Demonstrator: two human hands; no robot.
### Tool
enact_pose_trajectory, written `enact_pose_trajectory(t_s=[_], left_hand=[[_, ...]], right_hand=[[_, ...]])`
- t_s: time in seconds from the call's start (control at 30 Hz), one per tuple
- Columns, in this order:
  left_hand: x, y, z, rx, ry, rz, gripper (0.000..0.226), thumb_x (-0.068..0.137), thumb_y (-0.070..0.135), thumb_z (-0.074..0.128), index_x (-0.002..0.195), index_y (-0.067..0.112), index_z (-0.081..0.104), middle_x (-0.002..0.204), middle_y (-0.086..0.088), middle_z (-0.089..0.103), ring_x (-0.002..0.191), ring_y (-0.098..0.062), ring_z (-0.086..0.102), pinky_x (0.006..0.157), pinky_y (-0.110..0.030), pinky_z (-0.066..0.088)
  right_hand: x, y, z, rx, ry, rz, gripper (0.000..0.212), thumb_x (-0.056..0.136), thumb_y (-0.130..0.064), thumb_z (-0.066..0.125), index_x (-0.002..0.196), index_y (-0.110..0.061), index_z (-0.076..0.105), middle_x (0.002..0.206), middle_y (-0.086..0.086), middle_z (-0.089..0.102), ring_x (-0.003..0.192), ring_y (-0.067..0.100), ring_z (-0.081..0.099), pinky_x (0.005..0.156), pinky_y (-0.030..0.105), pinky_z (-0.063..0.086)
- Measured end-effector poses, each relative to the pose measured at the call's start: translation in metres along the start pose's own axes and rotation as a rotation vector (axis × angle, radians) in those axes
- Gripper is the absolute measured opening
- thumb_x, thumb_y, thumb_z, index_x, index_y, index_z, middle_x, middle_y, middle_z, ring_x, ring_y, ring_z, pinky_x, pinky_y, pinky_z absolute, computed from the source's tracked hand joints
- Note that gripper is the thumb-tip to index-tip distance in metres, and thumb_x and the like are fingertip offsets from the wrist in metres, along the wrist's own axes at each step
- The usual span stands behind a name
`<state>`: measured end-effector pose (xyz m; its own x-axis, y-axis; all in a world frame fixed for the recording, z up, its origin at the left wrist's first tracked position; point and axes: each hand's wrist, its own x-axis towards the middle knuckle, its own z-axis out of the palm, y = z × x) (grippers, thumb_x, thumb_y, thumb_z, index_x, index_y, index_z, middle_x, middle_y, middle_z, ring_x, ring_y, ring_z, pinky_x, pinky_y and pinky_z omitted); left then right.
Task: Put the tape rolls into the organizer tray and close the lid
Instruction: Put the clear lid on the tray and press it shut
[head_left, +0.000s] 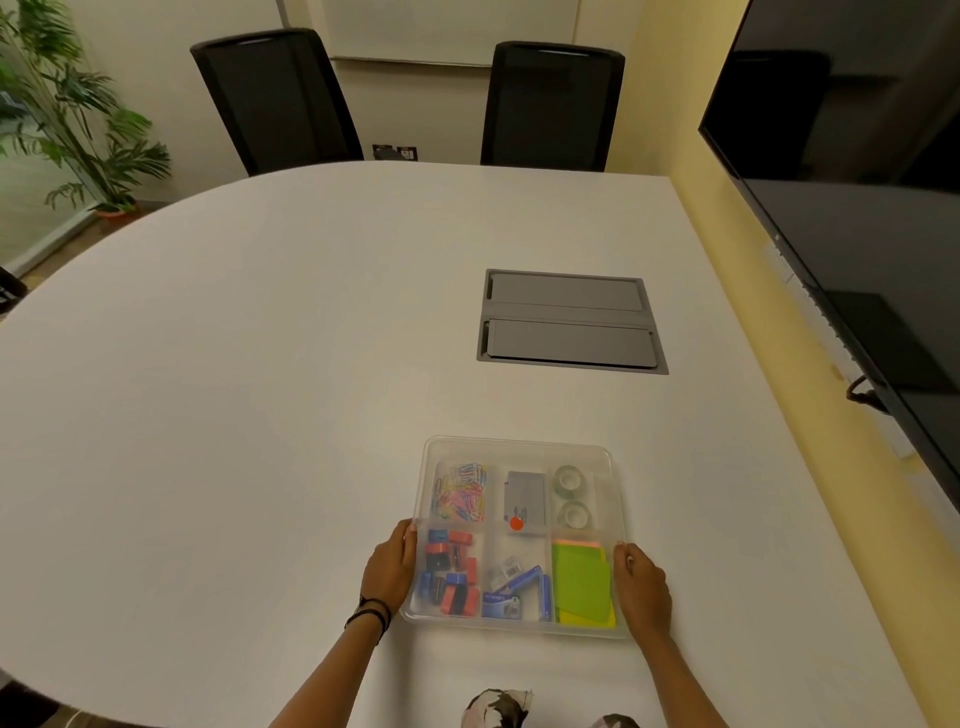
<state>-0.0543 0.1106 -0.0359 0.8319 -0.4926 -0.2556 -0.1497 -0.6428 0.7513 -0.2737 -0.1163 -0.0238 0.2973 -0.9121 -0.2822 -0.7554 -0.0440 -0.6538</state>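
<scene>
The two tape rolls (557, 482) lie one behind the other in the far right compartment of the organizer tray (410, 614), hazy under its cloudy lid (605, 470), near my edge of the table (260, 364). My left hand (389, 569) presses the left rim, fingers fairly straight; my right hand (641, 582) touches the right rim, its fingers hidden, so I can't tell its grip. A grey cable hatch (571, 322) sits beyond
</scene>
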Motion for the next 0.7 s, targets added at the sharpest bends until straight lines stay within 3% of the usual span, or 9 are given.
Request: enact_pose_trajectory(t_s=[0.1, 0.2, 0.27, 0.37, 0.5, 0.57, 0.63, 0.7], left_hand=[[0.012, 0.012, -0.004, 0.104, 0.082, -0.008, 0.030, 0.101, 0.030, 0.036, 0.120, 0.015, 0.053, 0.092, -0.002, 0.067, 0.074, -0.017, 0.062, 0.073, -0.033, 0.057], [0.028, 0.031, -0.005, 0.108, 0.156, 0.030, 0.040, 0.099, 0.028, 0.042, 0.136, 0.013, 0.041, 0.124, -0.012, 0.056, 0.107, -0.024, 0.057, 0.092, -0.043, 0.052], [0.039, 0.043, -0.003, 0.171, 0.178, 0.118, 0.050, 0.097, 0.027, 0.046, 0.142, 0.011, 0.033, 0.142, -0.016, 0.042, 0.129, -0.031, 0.042, 0.107, -0.046, 0.039], [0.053, 0.059, 0.004, 0.320, 0.065, 0.276, 0.059, 0.097, 0.030, 0.046, 0.147, 0.014, 0.021, 0.157, -0.014, 0.019, 0.145, -0.031, 0.016, 0.119, -0.046, 0.012], [0.067, 0.073, 0.021, 0.492, -0.095, 0.474, 0.059, 0.099, 0.035, 0.039, 0.148, 0.020, 0.010, 0.159, -0.007, -0.002, 0.147, -0.028, -0.004, 0.116, -0.042, -0.010], [0.073, 0.081, 0.031, 0.545, -0.141, 0.529, 0.058, 0.099, 0.035, 0.037, 0.148, 0.021, 0.010, 0.157, -0.005, -0.008, 0.147, -0.029, -0.006, 0.116, -0.043, -0.013], [0.077, 0.085, 0.038, 0.601, -0.148, 0.585, 0.058, 0.099, 0.039, 0.033, 0.148, 0.020, 0.010, 0.154, -0.002, -0.011, 0.147, -0.028, -0.007, 0.116, -0.042, -0.018], [0.083, 0.089, 0.044, 0.602, -0.095, 0.652, 0.058, 0.098, 0.045, 0.025, 0.148, 0.015, 0.017, 0.154, -0.003, 0.000, 0.147, -0.024, -0.006, 0.114, -0.038, -0.021]], right_hand=[[0.009, -0.006, -0.004, -0.032, 0.007, -0.022, 0.034, 0.096, -0.033, 0.045, 0.079, -0.007, 0.059, 0.067, 0.007, 0.060, 0.068, 0.031, 0.059, 0.065, 0.037, 0.049], [0.014, -0.016, -0.004, -0.102, 0.073, -0.106, 0.029, 0.092, -0.029, 0.053, 0.114, -0.010, 0.057, 0.106, 0.013, 0.062, 0.101, 0.034, 0.058, 0.078, 0.039, 0.050], [0.018, -0.023, -0.002, -0.159, 0.115, -0.228, 0.037, 0.089, -0.018, 0.059, 0.123, -0.005, 0.052, 0.122, 0.017, 0.055, 0.111, 0.035, 0.052, 0.087, 0.045, 0.049], [0.023, -0.039, 0.004, -0.284, 0.134, -0.431, 0.043, 0.081, -0.002, 0.064, 0.122, -0.002, 0.053, 0.128, 0.021, 0.053, 0.116, 0.038, 0.052, 0.098, 0.049, 0.045], [0.027, -0.068, 0.020, -0.436, 0.041, -0.587, 0.057, 0.075, 0.002, 0.064, 0.129, -0.006, 0.050, 0.142, 0.018, 0.046, 0.133, 0.034, 0.042, 0.112, 0.051, 0.026], [0.031, -0.079, 0.031, -0.439, -0.059, -0.639, 0.058, 0.083, 0.000, 0.054, 0.138, -0.009, 0.039, 0.151, 0.012, 0.034, 0.142, 0.030, 0.027, 0.121, 0.040, 0.006], [0.037, -0.086, 0.040, -0.451, -0.130, -0.699, 0.060, 0.088, -0.003, 0.045, 0.144, -0.013, 0.026, 0.156, 0.007, 0.019, 0.146, 0.025, 0.014, 0.116, 0.025, -0.012], [0.046, -0.093, 0.048, -0.493, -0.182, -0.755, 0.062, 0.092, -0.006, 0.037, 0.147, -0.019, 0.013, 0.159, 0.002, 0.004, 0.147, 0.019, 0.002, 0.110, 0.019, -0.020]])
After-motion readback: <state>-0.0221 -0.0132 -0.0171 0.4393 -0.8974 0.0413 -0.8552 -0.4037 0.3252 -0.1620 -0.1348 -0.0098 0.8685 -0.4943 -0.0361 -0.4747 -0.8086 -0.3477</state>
